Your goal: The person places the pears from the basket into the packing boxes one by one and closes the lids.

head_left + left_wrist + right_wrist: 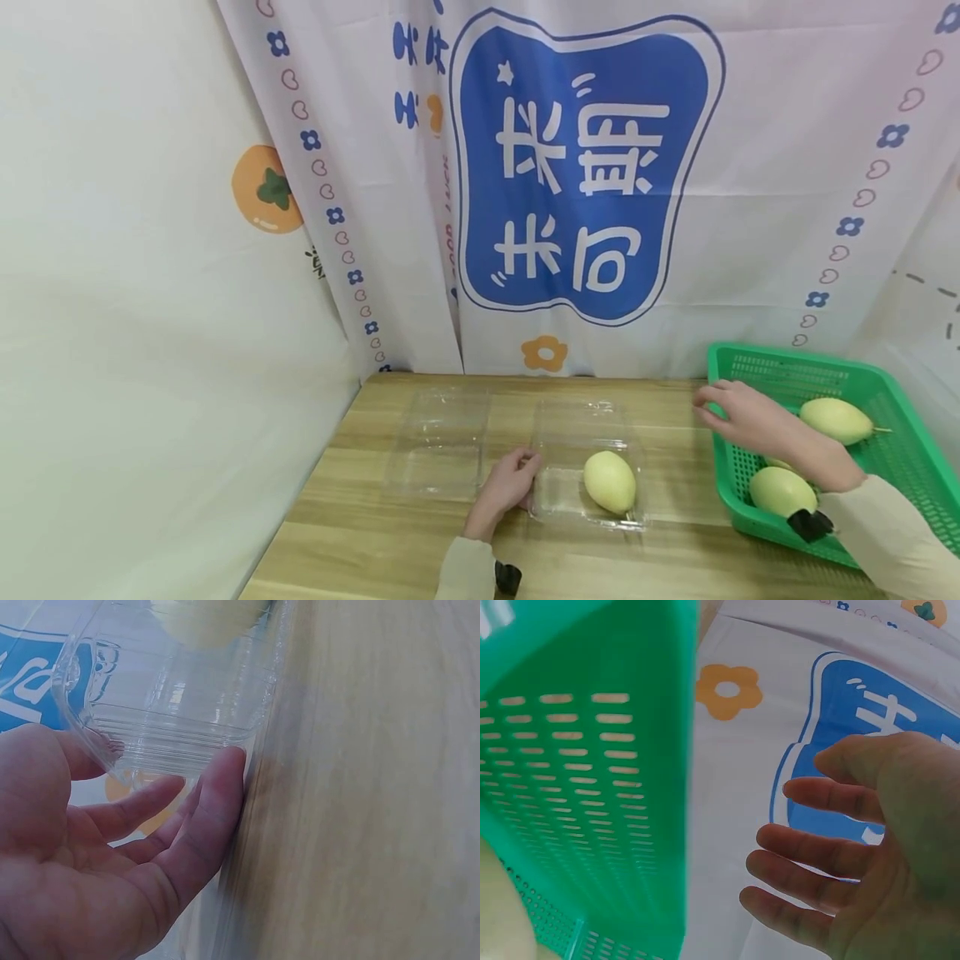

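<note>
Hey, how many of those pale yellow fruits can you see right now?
3 clearly: one fruit in the clear tray, two in the green basket, at the back and at the front. Another may be hidden under the right forearm.

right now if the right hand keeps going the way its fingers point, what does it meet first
Probably the clear plastic clamshell tray holding a pale yellow-green fruit; the right hand is open above the green plastic basket rim, depth unclear.

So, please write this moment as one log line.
left hand: touches clear tray holding one fruit | right hand: open over green basket rim, holds nothing
</note>
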### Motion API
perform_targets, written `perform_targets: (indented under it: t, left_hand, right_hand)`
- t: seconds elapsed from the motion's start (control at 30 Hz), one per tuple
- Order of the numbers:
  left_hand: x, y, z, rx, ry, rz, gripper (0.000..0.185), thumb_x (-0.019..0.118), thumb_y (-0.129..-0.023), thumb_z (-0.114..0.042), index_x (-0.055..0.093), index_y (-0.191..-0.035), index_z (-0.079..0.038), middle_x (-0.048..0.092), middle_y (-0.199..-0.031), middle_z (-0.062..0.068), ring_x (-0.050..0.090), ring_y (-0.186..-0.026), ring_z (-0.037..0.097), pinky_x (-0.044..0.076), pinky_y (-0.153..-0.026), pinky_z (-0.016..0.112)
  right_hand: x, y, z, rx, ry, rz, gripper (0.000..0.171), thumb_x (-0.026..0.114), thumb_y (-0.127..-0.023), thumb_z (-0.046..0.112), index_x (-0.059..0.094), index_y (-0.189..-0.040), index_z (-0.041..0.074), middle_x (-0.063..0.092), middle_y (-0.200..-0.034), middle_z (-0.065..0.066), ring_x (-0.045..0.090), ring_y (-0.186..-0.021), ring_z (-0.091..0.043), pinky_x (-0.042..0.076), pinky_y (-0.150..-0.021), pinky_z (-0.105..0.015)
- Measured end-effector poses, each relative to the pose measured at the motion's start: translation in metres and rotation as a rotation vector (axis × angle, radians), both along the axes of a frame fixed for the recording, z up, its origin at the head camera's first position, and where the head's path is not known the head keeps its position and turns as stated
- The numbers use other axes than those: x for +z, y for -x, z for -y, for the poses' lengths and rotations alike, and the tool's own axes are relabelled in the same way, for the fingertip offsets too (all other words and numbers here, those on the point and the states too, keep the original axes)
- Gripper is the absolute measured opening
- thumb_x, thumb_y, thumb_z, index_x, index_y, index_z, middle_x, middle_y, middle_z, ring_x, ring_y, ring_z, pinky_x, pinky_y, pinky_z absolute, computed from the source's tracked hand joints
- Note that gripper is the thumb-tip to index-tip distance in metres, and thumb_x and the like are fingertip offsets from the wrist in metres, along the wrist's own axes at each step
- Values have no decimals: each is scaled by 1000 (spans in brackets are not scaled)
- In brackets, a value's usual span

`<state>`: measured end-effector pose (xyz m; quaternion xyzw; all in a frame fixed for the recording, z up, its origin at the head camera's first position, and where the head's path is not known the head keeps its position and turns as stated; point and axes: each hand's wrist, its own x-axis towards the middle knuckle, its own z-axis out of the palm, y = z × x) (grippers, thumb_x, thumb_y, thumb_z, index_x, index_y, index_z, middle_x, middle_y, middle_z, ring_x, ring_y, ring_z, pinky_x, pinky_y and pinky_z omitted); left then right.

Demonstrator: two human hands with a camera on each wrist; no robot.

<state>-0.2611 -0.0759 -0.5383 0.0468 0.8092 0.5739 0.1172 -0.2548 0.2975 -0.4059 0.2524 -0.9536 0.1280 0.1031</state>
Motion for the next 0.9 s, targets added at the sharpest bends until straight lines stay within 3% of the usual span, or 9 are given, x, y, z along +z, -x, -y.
perform_targets:
  t: [0.43,0.67,0.8,0.9]
  left_hand:
    - [-2,1,3,0,-27,4,40,53,-100,-33,60,-124,-3,61,-83,8,51,-47,10,51,-45,26]
    - [-2,2,2,-2,-50,17,40,53,-100,-33,60,-125,-2,61,-86,10,53,-52,11,52,-47,26]
    - [-1,3,2,2,-40,15,40,54,-100,-34,61,-123,-3,62,-86,10,54,-55,12,52,-48,25]
    - [-2,3,2,3,-34,11,40,53,-100,-34,61,-123,-2,62,-86,9,53,-55,12,52,-48,25]
  right_hand:
    - [-7,0,-29,-32,-31,34,5,66,-93,19,69,-93,16,67,-87,4,63,-80,-18,52,-67,-36]
    - [-14,-3,-41,-3,-53,83,6,66,-93,22,69,-92,16,67,-87,8,65,-80,-19,53,-68,-34]
    - [-18,-3,-46,18,-78,127,11,67,-92,24,69,-95,14,69,-89,5,66,-80,-20,53,-66,-31]
    - [-18,-3,-49,30,-93,210,19,67,-92,29,68,-98,11,70,-93,1,67,-82,-22,54,-66,-32]
